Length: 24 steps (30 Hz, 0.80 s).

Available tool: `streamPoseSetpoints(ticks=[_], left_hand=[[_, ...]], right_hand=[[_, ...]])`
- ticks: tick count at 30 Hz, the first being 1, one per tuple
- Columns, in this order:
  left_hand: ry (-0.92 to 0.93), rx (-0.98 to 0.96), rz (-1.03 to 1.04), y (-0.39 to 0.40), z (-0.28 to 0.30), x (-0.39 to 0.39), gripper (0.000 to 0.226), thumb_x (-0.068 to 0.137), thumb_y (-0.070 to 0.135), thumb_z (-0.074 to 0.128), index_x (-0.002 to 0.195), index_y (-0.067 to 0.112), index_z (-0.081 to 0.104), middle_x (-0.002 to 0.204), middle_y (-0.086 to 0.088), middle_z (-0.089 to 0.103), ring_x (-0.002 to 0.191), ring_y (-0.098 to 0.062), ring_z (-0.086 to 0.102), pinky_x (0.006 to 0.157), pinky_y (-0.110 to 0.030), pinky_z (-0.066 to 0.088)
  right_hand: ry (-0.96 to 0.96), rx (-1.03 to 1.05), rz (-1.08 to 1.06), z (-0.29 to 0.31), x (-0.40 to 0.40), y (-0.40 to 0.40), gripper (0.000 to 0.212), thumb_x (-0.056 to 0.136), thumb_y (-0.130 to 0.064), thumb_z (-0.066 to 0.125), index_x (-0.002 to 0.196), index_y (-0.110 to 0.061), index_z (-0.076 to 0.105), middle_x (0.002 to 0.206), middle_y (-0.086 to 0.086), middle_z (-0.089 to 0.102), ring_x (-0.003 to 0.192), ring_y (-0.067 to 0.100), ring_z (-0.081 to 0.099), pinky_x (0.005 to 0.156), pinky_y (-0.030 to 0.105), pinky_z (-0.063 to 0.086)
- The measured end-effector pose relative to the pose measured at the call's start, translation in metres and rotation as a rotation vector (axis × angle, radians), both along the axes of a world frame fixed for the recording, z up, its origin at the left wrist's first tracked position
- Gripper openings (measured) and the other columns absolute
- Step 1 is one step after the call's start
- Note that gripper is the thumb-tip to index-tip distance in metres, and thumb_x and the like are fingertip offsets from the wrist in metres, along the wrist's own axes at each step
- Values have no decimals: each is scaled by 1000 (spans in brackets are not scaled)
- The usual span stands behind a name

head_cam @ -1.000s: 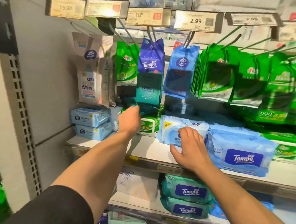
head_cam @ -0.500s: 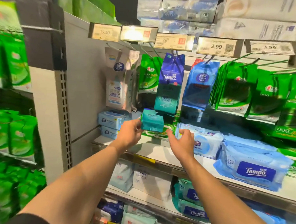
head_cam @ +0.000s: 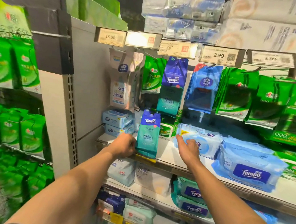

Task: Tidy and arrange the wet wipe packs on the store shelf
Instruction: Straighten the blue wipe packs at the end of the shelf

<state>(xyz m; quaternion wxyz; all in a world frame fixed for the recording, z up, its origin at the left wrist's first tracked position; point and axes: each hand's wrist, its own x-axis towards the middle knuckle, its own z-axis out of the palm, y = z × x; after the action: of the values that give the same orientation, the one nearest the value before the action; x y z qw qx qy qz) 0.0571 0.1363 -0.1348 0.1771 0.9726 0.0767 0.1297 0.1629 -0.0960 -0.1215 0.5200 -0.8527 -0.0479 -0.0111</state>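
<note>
Teal Tempo pack (head_cam: pixel 147 134) upright at shelf (head_cam: pixel 168 155) edge, gripped by left hand (head_cam: pixel 124 145), right hand (head_cam: pixel 187 148) open, empty, beside pale blue pack (head_cam: pixel 204 142)

gap: bare shelf (head_cam: pixel 165 153) | flanks: teal pack (head_cam: pixel 147 134), blue pack (head_cam: pixel 203 142)

Price tags (head_cam: pixel 221 55) overhead; tissue boxes (head_cam: pixel 182 18) above.

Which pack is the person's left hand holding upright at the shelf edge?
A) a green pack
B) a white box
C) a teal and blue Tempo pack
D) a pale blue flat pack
C: the left hand grips the teal and blue Tempo pack, upright at the shelf edge.
</note>
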Motion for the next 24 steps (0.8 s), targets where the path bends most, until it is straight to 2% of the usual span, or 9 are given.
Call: streamPoseSetpoints(ticks=[2,5,8,12,14,17,20,22,24], left_hand=[[54,12,12,-1,6,-1,10,70,18,65,75,10,70,75,-10,69,72,-28,61,65,-33,52],[120,27,-4,4,22,0,22,67,22,54,74,12,72,74,-7,71,72,-26,64,66,-29,51],[111,24,61,19,40,-4,20,71,13,51,73,19,70,82,-2,74,79,-21,67,74,-29,55],[79,83,129,39,49,-20,16,77,11,52,71,18,65,81,-6,73,79,-26,67,65,-24,46],[82,98,148,49,48,-29,15,80,16,51,71,15,63,83,-8,72,80,-30,66,67,-30,49],[74,69,183,60,46,-35,15,82,22,51,72,14,61,84,-7,72,80,-29,65,69,-34,53],[46,29,169,62,42,-30,10,79,23,56,78,16,62,87,-2,71,83,-26,65,71,-29,51],[37,32,145,59,42,-25,3,78,24,58,79,23,56,92,-2,69,87,-25,64,70,-26,45],[64,62,124,57,42,-18,11,79,27,58,89,24,58,100,-2,67,92,-26,63,73,-28,47]], right_hand=[[45,13,44,-2,3,2,73,69,-77,46,98,-11,51,101,11,56,102,31,56,88,42,43],[96,75,139,5,-5,16,48,78,-67,59,78,-21,44,83,1,49,83,23,51,69,33,36],[210,163,197,16,-16,42,37,79,-53,71,77,-17,61,68,-4,58,69,19,58,61,30,41],[397,232,248,1,-12,91,54,58,-52,85,94,-13,73,94,6,76,85,25,73,81,38,59],[373,80,187,5,-17,106,80,34,-63,84,98,-17,70,99,3,74,89,25,71,87,39,58],[440,-19,193,6,-14,123,71,53,-39,93,108,-7,60,106,6,67,101,28,66,92,37,54],[539,38,202,-3,0,128,92,27,-22,100,106,-1,57,98,13,71,88,32,71,82,48,59],[533,94,167,-27,25,134,75,28,-14,96,86,-8,49,90,15,71,81,34,72,75,49,61],[529,149,138,-42,38,138,78,20,-14,95,85,-8,50,85,15,72,76,34,72,69,49,61]])
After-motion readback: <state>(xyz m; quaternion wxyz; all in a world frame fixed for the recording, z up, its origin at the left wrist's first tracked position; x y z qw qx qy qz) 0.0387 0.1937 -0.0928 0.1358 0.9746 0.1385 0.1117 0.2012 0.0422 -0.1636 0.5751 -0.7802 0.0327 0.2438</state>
